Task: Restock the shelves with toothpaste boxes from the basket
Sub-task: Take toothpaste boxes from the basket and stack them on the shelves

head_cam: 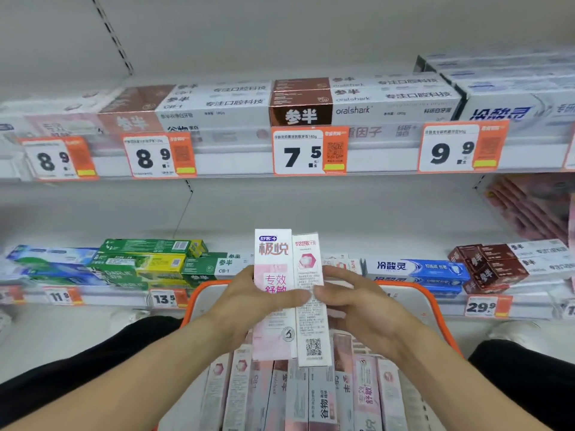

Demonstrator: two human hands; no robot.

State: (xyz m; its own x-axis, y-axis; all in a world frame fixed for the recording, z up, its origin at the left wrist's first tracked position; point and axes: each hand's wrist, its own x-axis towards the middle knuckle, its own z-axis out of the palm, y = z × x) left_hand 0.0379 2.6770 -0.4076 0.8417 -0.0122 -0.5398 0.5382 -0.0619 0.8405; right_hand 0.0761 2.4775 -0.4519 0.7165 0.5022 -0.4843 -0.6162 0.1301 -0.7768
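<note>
Two pink-and-white toothpaste boxes stand upright side by side above the basket. My left hand (pixel 249 301) grips the left box (pixel 273 262) and my right hand (pixel 357 306) grips the right box (pixel 308 265). The thumbs meet across the box fronts. Below them the orange-rimmed basket (pixel 413 293) holds several more pink and white toothpaste boxes (pixel 311 396) lying lengthwise. The lower shelf (pixel 280 303) sits just behind the basket, with a gap in its row behind the held boxes.
The upper shelf (pixel 233 157) carries brown-and-white boxes (pixel 357 104) with price tags 8.9, 7.5 and 9.9. On the lower shelf lie green and yellow boxes (pixel 146 262) at left, blue boxes (pixel 417 270) and dark red boxes (pixel 488 269) at right. My dark-clothed knees flank the basket.
</note>
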